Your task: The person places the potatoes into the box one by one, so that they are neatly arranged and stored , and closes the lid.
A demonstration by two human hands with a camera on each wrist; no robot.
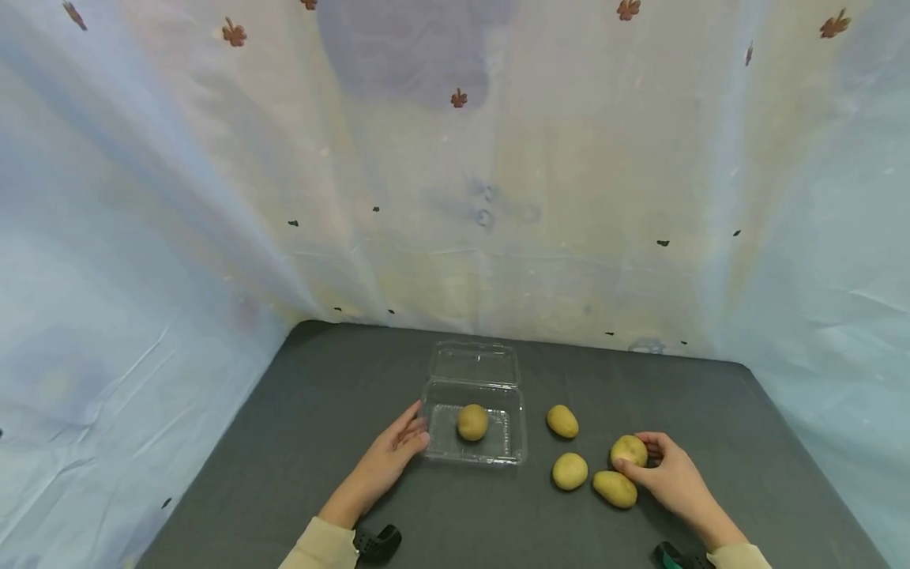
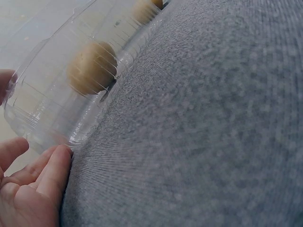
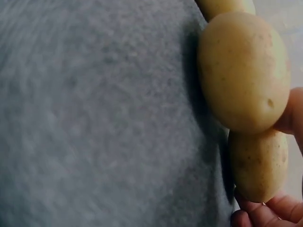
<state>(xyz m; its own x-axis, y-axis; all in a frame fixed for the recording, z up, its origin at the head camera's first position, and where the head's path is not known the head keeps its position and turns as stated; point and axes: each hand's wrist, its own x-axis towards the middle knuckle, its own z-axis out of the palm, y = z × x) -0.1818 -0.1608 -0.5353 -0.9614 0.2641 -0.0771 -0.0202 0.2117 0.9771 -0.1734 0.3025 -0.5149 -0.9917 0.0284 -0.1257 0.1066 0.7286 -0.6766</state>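
An open clear plastic clamshell container [image 1: 524,427] lies on the table with one potato [image 1: 472,423] inside. At its left side, my left hand [image 1: 387,454] touches the wall and rim with loosely extended fingers. In the left wrist view, fingertips [image 2: 60,153] rest low against the container [image 2: 52,111]. My right hand [image 1: 668,478] pinches a potato [image 1: 629,451] between thumb and fingers. Right in front of that hand lies an oblong potato [image 1: 615,490]; in the right wrist view this potato [image 3: 244,71] partly covers the held potato [image 3: 259,165].
Two more potatoes lie between the container and the right hand: a farther potato [image 1: 562,421] and a nearer potato [image 1: 569,471]. The container's hinged lid [image 1: 475,363] is folded back, away from me. A patterned curtain [image 1: 569,197] surrounds the dark grey table [image 1: 341,395] at the back and sides.
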